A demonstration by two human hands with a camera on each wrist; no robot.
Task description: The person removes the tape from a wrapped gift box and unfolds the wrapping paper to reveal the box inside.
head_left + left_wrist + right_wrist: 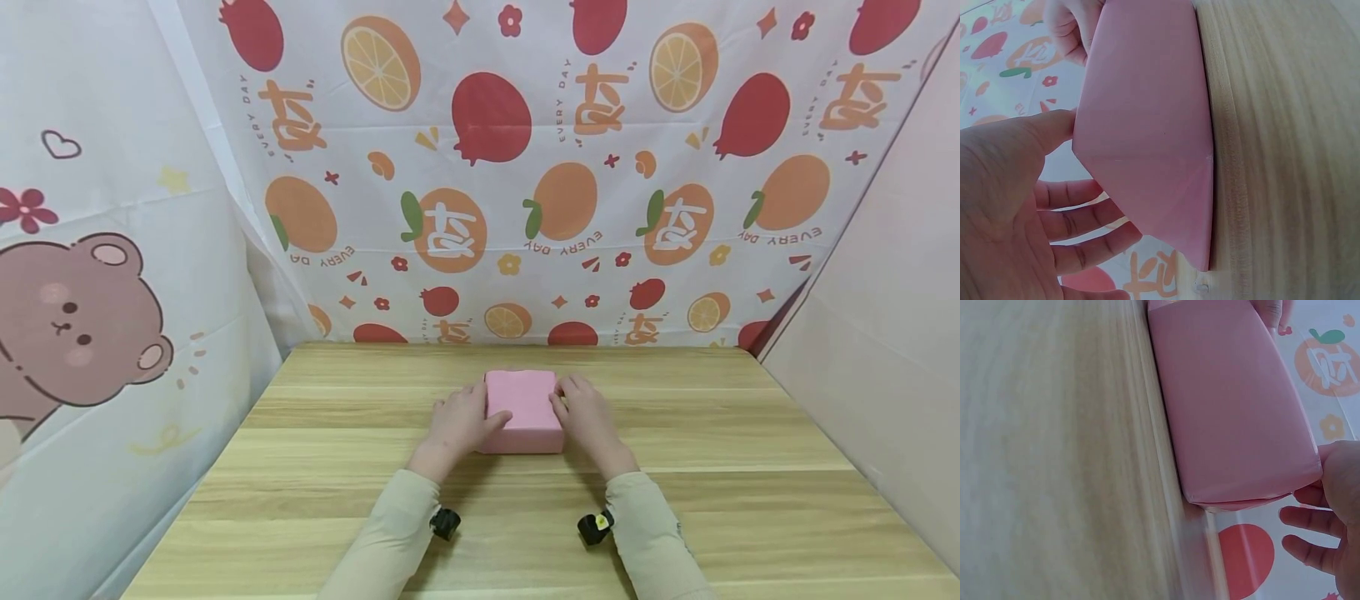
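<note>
— How's the grip?
— Loose, fingers half-curled: left hand (pixel 463 418) and right hand (pixel 590 415) hold the box (pixel 522 400) at its two ends, thumbs at the top edges.
— Where's it sitting?
— Far middle of the table (pixel 517 542). I'd press both ends evenly, so the left fold (pixel 1157 190) lies flat.

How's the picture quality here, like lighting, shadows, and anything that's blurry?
Head view: bright, fairly even light, faint shadows by the forearms, with the pink box and the lettering on the backdrop clear. Left wrist view: slightly hazy, the tabletop looking pale and washed out. Right wrist view: the tabletop's grain looks soft and smeared, while the box's edges read more clearly.
</note>
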